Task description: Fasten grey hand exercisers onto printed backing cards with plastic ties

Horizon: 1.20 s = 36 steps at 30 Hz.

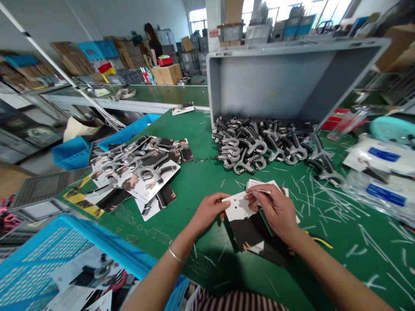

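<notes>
A printed backing card (238,209) with a white top, small punched holes and a dark lower picture is in front of me. My left hand (210,211) pinches its upper left edge between thumb and fingers. My right hand (272,209) is closed at the card's upper right, thumb and fingertips together on it; a thin white edge shows by the fingertips. Beneath and behind lie more cards (293,207), partly covered by my right hand and forearm. Yellow-and-black handled pliers (319,239) stick out from under my right wrist.
A grey crate (272,82) lies on its side, spilling grey-black hand grips (256,142). Carded grips (142,172) are piled at left. White plastic strips (317,203) litter the green table's right side. A blue basket (74,242) stands lower left. A person (154,43) is in the background.
</notes>
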Available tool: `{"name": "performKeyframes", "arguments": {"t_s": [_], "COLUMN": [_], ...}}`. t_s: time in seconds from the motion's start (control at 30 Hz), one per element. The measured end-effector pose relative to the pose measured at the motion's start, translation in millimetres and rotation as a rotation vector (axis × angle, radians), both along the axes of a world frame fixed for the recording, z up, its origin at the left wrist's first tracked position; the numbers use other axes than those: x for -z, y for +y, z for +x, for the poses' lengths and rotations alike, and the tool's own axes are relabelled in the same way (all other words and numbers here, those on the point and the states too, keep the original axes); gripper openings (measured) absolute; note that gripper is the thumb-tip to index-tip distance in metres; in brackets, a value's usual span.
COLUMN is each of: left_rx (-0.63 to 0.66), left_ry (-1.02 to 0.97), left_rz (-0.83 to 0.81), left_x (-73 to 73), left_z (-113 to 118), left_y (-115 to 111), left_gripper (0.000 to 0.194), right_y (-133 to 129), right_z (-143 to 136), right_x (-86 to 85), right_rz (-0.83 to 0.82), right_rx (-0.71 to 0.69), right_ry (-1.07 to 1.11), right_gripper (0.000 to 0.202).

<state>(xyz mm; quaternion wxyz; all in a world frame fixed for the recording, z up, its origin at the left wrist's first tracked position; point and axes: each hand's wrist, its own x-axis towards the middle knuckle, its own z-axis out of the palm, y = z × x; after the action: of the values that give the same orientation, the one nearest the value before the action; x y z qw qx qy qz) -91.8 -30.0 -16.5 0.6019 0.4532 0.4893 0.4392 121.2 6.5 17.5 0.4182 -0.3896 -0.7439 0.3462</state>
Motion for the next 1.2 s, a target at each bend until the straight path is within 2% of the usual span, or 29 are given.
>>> {"name": "performKeyframes", "arguments": {"t_s": [0.17, 0.33, 0.43, 0.57, 0.67, 0.8, 1.0, 1.13, 1.2], "left_rx": [0.007, 0.087, 0.100, -0.085, -0.199, -0.163, -0.170, -0.120, -0.077], "left_ry": [0.007, 0.019, 0.002, -0.107, -0.133, -0.092, -0.034, 0.130, 0.218], "left_rz": [0.011, 0.012, -0.037, -0.014, 0.014, 0.001, -0.014, -0.007, 0.023], "left_x": [-5.0, -4.4, 10.0, 39.0, 55.1, 64.0, 66.0, 62.9, 61.7], "left_z": [-5.8, -20.8, -23.4, -18.0, -13.5, -5.1, 8.6, 6.0, 2.8], "left_y": [4.4, 18.2, 31.5, 39.9, 33.3, 23.2, 21.6, -3.8, -20.2], "left_gripper": [0.034, 0.033, 0.035, 0.043, 0.049, 0.043, 0.027, 0.011, 0.011], "right_y": [1.8, 10.4, 20.1, 28.6, 30.2, 31.2, 32.6, 32.0, 32.0], "right_z": [-5.1, -15.1, -23.0, -28.8, -28.3, -28.4, -29.1, -26.9, -26.9], "right_x": [3.6, 10.3, 23.3, 40.6, 45.0, 44.1, 44.9, 45.3, 46.1], "right_rz": [-0.046, -0.011, 0.010, -0.045, -0.087, -0.092, -0.106, -0.178, -0.157], "right_rx": [-0.048, -0.094, -0.131, -0.106, -0.094, -0.105, -0.077, -0.058, -0.064], "right_ry": [-0.016, -0.087, -0.144, -0.131, -0.111, -0.133, -0.137, -0.098, -0.123], "right_gripper": [0.018, 0.016, 0.013, 0.014, 0.015, 0.014, 0.013, 0.013, 0.013]}}
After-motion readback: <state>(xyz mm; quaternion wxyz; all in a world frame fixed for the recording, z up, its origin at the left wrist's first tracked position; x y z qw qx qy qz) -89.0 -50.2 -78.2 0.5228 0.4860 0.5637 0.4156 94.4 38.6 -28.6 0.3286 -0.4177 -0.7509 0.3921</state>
